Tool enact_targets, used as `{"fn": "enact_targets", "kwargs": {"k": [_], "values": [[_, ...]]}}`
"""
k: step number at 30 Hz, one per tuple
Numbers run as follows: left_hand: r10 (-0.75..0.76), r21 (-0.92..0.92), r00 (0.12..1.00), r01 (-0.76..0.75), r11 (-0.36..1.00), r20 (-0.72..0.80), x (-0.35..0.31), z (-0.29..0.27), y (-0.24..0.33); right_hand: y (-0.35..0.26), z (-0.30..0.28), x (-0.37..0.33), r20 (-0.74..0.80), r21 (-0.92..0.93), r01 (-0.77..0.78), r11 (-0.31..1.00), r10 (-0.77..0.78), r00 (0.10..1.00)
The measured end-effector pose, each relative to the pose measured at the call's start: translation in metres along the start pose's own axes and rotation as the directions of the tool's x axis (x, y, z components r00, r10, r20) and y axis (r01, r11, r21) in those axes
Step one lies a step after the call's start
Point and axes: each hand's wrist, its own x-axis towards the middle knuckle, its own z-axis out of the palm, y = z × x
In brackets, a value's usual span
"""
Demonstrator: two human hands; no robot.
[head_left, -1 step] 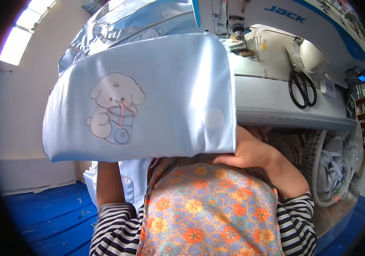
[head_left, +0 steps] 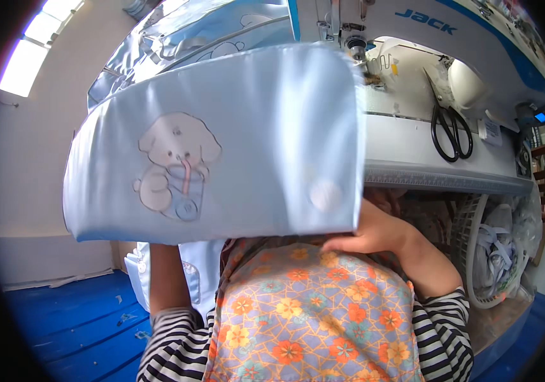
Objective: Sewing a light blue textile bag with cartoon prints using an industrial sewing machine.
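Observation:
A glossy light blue fabric piece (head_left: 253,146), printed with a white cartoon puppy drinking through a straw, is held up in front of me. It has rounded upper corners and a pale round spot near its lower right. My right hand (head_left: 377,230) grips it at the lower right corner. The thumb stretches out below the bottom edge, while the other fingers are hidden behind the fabric. My left forearm rises under the lower left part of the piece, and the left hand is fully covered by it.
A white and blue sewing machine (head_left: 412,32) stands behind the piece. Black-handled scissors (head_left: 452,130) lie on its bed. More light blue fabric (head_left: 190,38) is heaped at the back left. A white basket (head_left: 470,254) with scraps stands at the right, under the table edge.
The fabric's right side has shifted a little to the right, its top edge rising slightly. The puppy print has slid slightly right and down. My right hand has moved slightly right and down.

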Motion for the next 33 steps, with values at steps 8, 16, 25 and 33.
{"fn": "enact_targets", "kwargs": {"k": [8, 16, 25, 33], "values": [[0.295, 0.081, 0.916, -0.327, 0.942, 0.272, -0.092, -0.021, 0.078, 0.03, 0.035, -0.025, 0.25, -0.391, 0.173, 0.904, -0.077, 0.965], [0.376, 0.277, 0.901, -0.313, 0.908, -0.216, 0.025, -0.09, 0.104, 0.027, 0.041, -0.015, 0.173, -0.471, 0.239, 0.849, -0.177, 0.969], [0.149, 0.325, 0.976, -0.091, 0.941, -0.158, 0.056, -0.116, 0.102, 0.021, 0.03, -0.015, 0.131, -0.462, 0.149, 0.874, -0.099, 0.986], [0.272, 0.359, 0.954, -0.21, 0.909, -0.13, 0.107, -0.066, 0.089, 0.019, 0.004, 0.008, 0.075, -0.491, 0.168, 0.855, -0.151, 0.986]]}}
